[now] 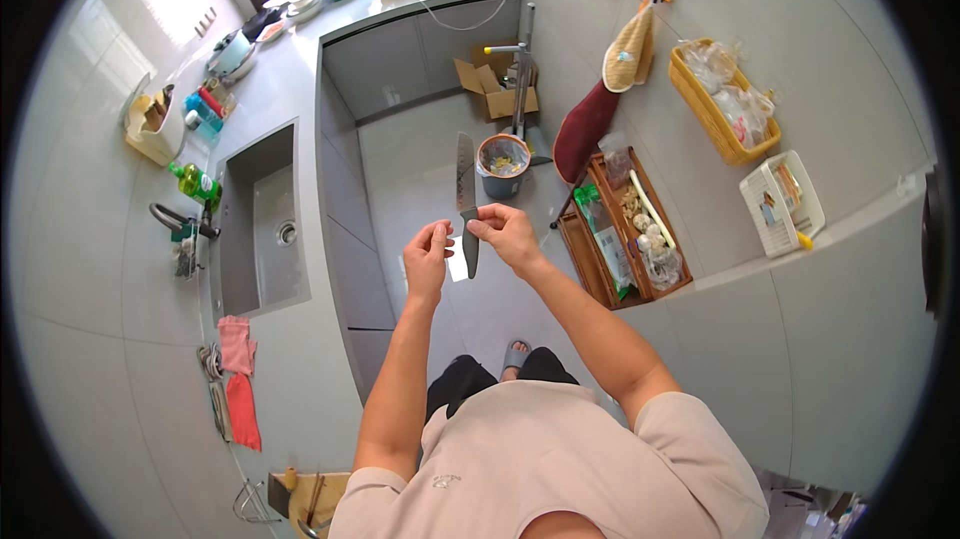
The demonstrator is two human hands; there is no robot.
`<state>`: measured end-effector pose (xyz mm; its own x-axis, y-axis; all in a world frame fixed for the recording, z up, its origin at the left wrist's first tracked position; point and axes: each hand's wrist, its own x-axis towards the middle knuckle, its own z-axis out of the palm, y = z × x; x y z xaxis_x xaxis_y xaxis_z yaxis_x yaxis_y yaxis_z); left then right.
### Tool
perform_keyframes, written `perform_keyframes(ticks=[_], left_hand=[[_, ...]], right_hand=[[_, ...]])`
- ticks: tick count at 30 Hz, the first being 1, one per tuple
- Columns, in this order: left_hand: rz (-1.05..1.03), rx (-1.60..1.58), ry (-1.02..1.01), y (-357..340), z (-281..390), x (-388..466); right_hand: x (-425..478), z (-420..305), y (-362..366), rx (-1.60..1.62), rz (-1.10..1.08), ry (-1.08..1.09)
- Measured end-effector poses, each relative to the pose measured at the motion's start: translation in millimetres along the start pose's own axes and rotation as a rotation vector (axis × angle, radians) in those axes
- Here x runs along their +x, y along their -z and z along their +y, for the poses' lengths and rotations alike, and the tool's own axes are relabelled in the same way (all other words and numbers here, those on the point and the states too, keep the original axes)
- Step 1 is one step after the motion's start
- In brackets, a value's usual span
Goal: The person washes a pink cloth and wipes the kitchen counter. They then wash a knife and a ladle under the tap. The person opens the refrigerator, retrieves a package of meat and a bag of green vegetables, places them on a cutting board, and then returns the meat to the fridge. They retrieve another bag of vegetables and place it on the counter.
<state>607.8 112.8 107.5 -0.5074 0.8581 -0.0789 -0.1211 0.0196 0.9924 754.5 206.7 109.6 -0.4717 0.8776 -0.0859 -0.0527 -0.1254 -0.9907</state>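
Note:
A kitchen knife [466, 183] with a dark grey handle is held over the floor in front of me, its blade pointing away from my body. My right hand [510, 233] pinches the handle near the blade between thumb and fingers. Just left of the handle is my left hand [429, 258], its fingers bent and no object seen in it; whether it touches the handle is unclear. Beyond the knife, to the right, a lined waste bin [501, 183] with scraps inside stands on the floor.
A sink [262, 239] is set in the left counter, beside a green bottle [196, 185] and a knife holder [157, 126]. At right stands a wooden rack [634, 239] with garlic and bags. Above it hang an oven mitt [592, 119] and a yellow basket [712, 111]. A cardboard box [502, 100] lies behind the bin.

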Motion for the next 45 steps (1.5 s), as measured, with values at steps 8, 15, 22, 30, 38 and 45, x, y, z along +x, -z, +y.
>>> perform_keyframes(ticks=[8,15,22,30,38,45], left_hand=[[0.035,-0.048,0.198,61.0,0.5,56.1],[0.28,-0.03,0.111,175.3,-13.1,99.5],[0.58,0.028,0.067,304.6,-22.4,142.1],[0.816,0.18,0.215,426.6,-6.9,150.7],[0.988,-0.132,0.372,493.5,19.4,190.4],[1.209,-0.316,0.337,514.3,27.7,252.9]], right_hand=[[72.4,7.5,-68.3,0.054,-0.169,-0.239],[165.3,40.4,-204.5,-0.167,-0.376,-0.195],[263.9,49.7,-378.6,-0.136,-0.403,-0.25],[299.4,72.2,-543.0,-0.052,-0.682,-0.47],[327.0,112.3,-664.4,-0.152,-1.008,-0.519],[379.2,114.4,-731.5,-0.237,-1.214,-0.474]])
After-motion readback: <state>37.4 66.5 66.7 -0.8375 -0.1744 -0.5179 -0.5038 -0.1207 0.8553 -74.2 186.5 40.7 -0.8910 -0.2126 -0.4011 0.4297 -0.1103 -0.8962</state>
